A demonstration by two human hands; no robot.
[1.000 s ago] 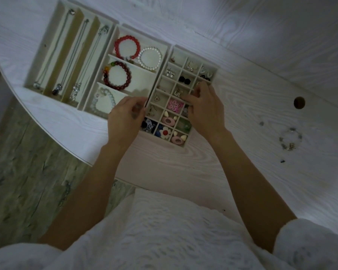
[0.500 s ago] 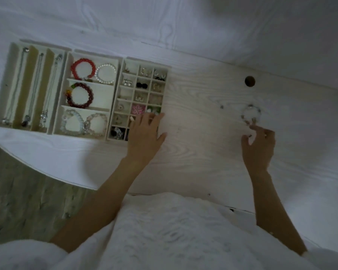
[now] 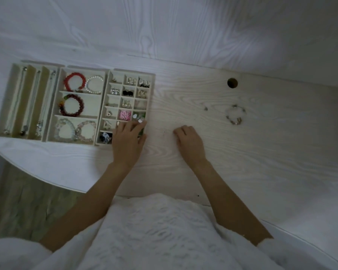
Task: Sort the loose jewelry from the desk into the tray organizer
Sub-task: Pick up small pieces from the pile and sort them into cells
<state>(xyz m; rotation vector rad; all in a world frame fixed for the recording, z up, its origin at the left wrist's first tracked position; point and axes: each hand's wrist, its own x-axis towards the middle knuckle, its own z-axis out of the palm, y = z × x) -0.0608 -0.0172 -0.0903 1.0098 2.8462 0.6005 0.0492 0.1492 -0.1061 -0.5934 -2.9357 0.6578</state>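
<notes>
on the white wood-grain bench (image 3: 242,172) we list the following.

organizer: three cream trays side by side at our left. the necklace tray (image 3: 14,102) holds chains laid lengthwise in three long slots. the bracelet tray (image 3: 102,90) holds a red bead bracelet (image 3: 74,81) and a pearl bracelet (image 3: 95,84) in its far section, a dark red bracelet (image 3: 72,105) in the middle one, and two pale bead bracelets (image 3: 74,130) in the near one. the small-grid tray (image 3: 151,88) holds earrings and charms, among them a pink flower piece (image 3: 125,115) and a blue-and-white piece (image 3: 105,137) in the nearest row.

left hand (image 3: 128,139): it rests palm down over the near right corner of the small-grid tray, fingers (image 3: 139,124) nearly straight and lying across the compartments. we see nothing gripped in it.

right hand (image 3: 189,142): it sits on the bare bench, just right of the small-grid tray and apart from it, fingers curled under. we cannot tell whether anything small is inside them.

loose jewelry: a bead bracelet (image 3: 235,114) lies on the bench well to our right, beyond the right hand and untouched. a tiny piece (image 3: 205,108) lies just left of it; too small to name.

a round hole (image 3: 232,82) is cut in the bench farther back.
</notes>
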